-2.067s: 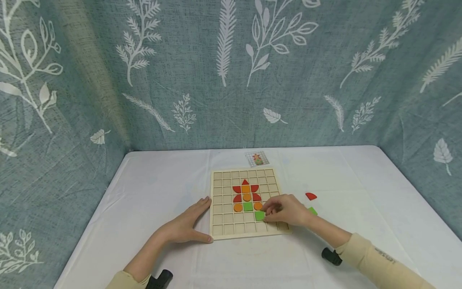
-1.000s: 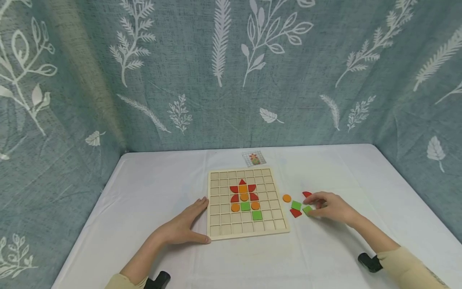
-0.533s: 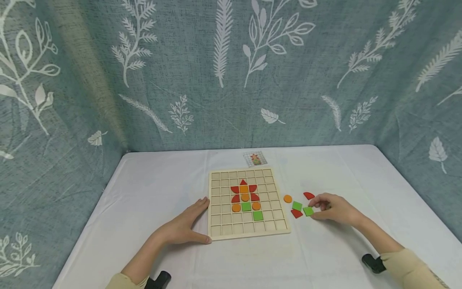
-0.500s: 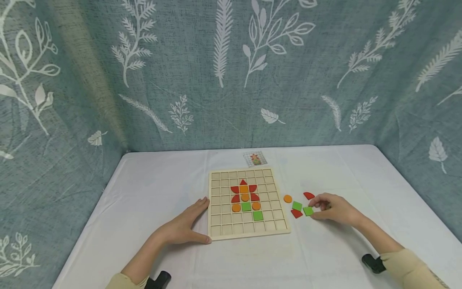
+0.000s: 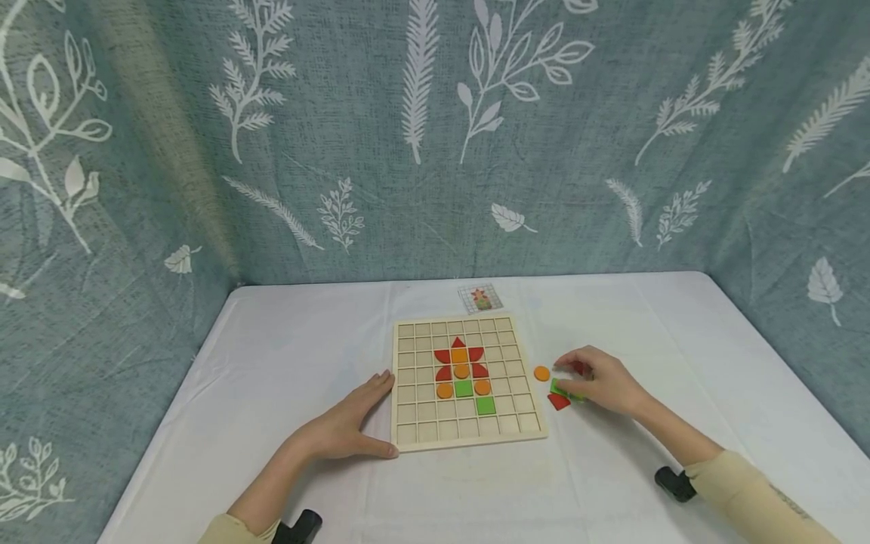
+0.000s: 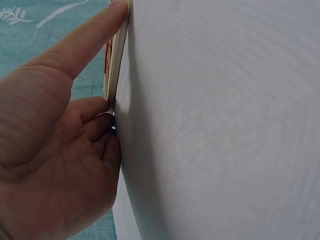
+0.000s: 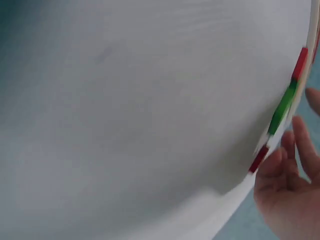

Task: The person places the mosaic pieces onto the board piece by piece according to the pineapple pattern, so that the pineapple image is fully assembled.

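A wooden grid board [image 5: 418,412] lies on the table, with red, orange and green flat pieces set in its squares as a flower. My left hand [image 5: 343,427] rests against its left edge, fingers stretched and thumb at the near corner; the left wrist view shows the thumb on the board's side. Right of the board, my right hand [image 5: 601,378] hovers over loose pieces, thumb and fingers apart, thumb tip by a green square [image 5: 555,387]. Another green piece [image 5: 578,397] and a red piece [image 5: 579,367] are partly hidden by it. The right wrist view shows the fingers holding nothing.
An orange disc [image 5: 541,373] and a red piece [image 5: 559,402] lie between the board and the right hand. A small card [image 5: 480,298] with a flower picture on a grid lies behind the board. A leaf-patterned curtain [image 5: 381,189] surrounds the white-covered table [image 5: 313,332].
My right hand went from a green square in the board to the loose pieces, reached the farther green one, then shifted left toward the nearer one. My left hand stays at the board.
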The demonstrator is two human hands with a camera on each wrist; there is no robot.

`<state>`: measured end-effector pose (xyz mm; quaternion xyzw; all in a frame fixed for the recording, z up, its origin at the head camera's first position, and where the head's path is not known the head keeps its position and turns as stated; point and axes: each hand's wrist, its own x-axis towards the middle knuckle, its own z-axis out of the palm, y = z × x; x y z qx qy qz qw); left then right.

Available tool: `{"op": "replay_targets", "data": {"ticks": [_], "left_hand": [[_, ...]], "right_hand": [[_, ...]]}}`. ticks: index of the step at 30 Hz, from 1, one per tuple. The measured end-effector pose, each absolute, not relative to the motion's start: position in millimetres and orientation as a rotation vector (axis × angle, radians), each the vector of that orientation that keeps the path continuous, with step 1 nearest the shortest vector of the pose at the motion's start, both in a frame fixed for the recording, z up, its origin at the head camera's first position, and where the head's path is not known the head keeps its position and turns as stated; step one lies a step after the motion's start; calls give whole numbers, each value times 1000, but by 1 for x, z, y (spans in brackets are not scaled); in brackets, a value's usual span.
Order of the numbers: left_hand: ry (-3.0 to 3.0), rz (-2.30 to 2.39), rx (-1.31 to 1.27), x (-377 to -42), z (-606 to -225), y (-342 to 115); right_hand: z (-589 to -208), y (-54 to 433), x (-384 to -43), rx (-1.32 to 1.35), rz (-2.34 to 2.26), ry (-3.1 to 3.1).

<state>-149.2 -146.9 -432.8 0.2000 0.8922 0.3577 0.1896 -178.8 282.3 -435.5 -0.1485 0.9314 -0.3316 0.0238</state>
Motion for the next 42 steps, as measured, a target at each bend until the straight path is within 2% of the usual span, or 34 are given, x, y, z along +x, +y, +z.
{"op": "replay_targets", "data": {"ticks": [8, 19, 31, 42], "left_hand": [[2512, 996, 561, -149, -435, -146], [2521, 1000, 578, -150, -434, -149], [2519, 1005, 553, -149, -435, -147], [2513, 1021, 584, -148, -433, -148]], "right_hand": [[-433, 260, -189, -409, -1010, 2823], [-435, 253, -195, -383, -1018, 2823], [-432, 245, -190, -247, -1132, 2755], [-433, 204, -175, -430, -1291, 2570]]}}
